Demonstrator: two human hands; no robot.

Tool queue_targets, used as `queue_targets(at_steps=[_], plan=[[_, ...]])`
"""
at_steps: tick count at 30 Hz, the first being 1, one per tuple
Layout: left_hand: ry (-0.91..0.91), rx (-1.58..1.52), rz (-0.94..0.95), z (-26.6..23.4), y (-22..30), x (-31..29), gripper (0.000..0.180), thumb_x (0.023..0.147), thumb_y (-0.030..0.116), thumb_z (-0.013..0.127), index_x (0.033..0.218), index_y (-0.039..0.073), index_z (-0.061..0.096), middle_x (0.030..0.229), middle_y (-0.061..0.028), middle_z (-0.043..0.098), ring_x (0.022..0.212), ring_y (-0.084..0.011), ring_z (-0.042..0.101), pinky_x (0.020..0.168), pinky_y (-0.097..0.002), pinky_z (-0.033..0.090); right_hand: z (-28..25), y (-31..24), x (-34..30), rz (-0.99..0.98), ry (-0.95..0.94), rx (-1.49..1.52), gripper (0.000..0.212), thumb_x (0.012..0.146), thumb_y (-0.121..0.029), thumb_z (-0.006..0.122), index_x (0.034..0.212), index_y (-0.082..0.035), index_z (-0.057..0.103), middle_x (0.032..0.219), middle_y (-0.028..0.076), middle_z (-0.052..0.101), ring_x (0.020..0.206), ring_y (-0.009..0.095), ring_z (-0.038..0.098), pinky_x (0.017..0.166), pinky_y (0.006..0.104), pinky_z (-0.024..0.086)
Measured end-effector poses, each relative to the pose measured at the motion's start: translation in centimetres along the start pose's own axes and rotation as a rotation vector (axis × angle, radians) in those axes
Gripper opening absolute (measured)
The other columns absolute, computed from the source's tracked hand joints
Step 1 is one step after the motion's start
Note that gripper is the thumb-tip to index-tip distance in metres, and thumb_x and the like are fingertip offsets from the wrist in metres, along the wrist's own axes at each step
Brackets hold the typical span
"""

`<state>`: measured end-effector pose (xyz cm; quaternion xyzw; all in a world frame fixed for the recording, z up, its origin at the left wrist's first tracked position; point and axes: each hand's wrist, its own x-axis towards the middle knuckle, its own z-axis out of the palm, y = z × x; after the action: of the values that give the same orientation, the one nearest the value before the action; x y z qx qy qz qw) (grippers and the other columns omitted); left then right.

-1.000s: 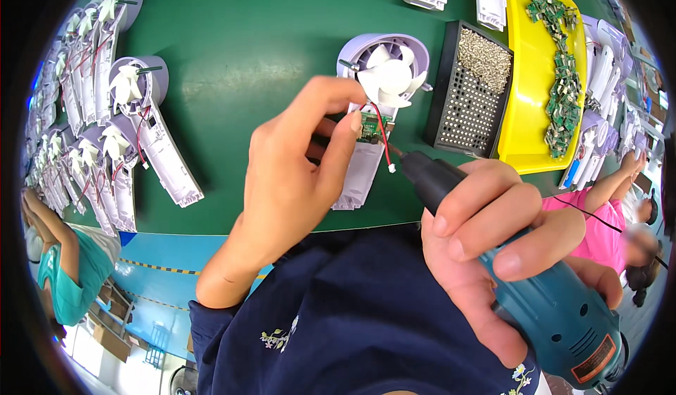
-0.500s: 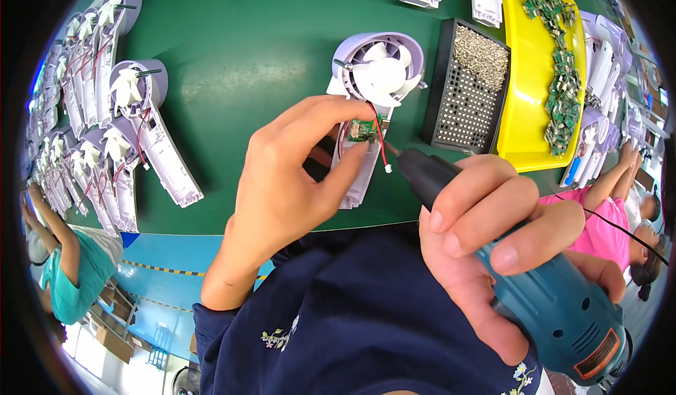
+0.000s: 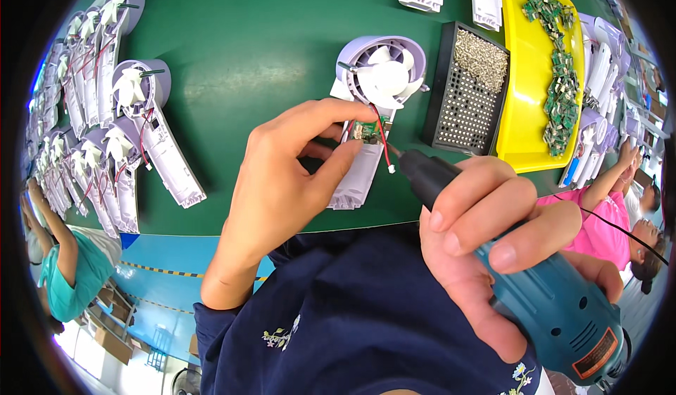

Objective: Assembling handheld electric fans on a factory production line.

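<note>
Rightwards from the fan [image 3: 391,77]: black box [image 3: 440,89] with screws [image 3: 483,55], yellow tray [image 3: 522,99] with boards [image 3: 561,89].

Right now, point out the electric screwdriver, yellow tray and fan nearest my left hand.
Electric screwdriver [image 3: 555,298], head view, on its teal body.
Yellow tray [image 3: 524,110], head view, on its bare floor.
Fan [image 3: 389,78], head view, on its white hub.

A head-worn fisheye looks down, close, over the table [image 3: 246,50].

Orange rectangular label [image 3: 595,353]: on the rear casing of the blue-green plastic electric screwdriver [image 3: 556,309]; its small print cannot be made out.
Other lettering: none readable.
</note>
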<state>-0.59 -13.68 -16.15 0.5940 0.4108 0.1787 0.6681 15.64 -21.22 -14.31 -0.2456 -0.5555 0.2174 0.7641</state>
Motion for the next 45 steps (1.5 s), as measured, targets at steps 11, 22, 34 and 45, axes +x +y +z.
queue_targets(at_steps=[11, 22, 34, 45], plan=[[0.013, 0.021, 0.023, 0.2, 0.2, 0.3, 0.03, 0.087, -0.012, 0.063, 0.114, 0.0, 0.066, 0.103, -0.0067, 0.071, 0.093, -0.0116, 0.068, 0.086, -0.0262, 0.054, 0.4, 0.4, 0.0, -0.018, -0.013, 0.0, 0.084, 0.089, -0.059, 0.066, 0.154, -0.026, 0.026, 0.107, 0.012, 0.053, 0.064, 0.025, 0.056, 0.054, 0.037, 0.049], [-0.003, 0.02, 0.051, 0.0, -0.4, 0.3, 0.028, 0.088, -0.011, 0.063, 0.114, -0.002, 0.066, 0.103, -0.0084, 0.072, 0.094, -0.0121, 0.069, 0.086, -0.0263, 0.055, 1.4, 0.9, 0.5, -0.045, 0.061, -0.021, 0.085, 0.09, -0.062, 0.063, 0.155, -0.026, 0.022, 0.108, 0.012, 0.052, 0.064, 0.023, 0.055, 0.055, 0.0358, 0.049], [0.033, 0.124, 0.133, 0.2, -0.5, 0.0, 0.028, 0.088, -0.012, 0.063, 0.114, -0.003, 0.066, 0.105, -0.0071, 0.07, 0.095, -0.0133, 0.069, 0.088, -0.0275, 0.055, 0.0, 0.3, 0.4, -0.01, -0.058, -0.001, 0.085, 0.089, -0.062, 0.064, 0.154, -0.023, 0.026, 0.109, 0.013, 0.053, 0.065, 0.024, 0.055, 0.056, 0.0367, 0.049], [-0.01, 0.012, 0.043, 0.0, -0.7, 0.4, 0.028, 0.088, -0.012, 0.063, 0.114, -0.002, 0.066, 0.105, -0.0062, 0.07, 0.097, -0.0128, 0.068, 0.089, -0.0276, 0.055, 0.3, 1.1, 0.3, -0.056, -0.008, 0.037, 0.084, 0.088, -0.06, 0.066, 0.153, -0.023, 0.028, 0.108, 0.014, 0.054, 0.062, 0.024, 0.055, 0.055, 0.0359, 0.05]])
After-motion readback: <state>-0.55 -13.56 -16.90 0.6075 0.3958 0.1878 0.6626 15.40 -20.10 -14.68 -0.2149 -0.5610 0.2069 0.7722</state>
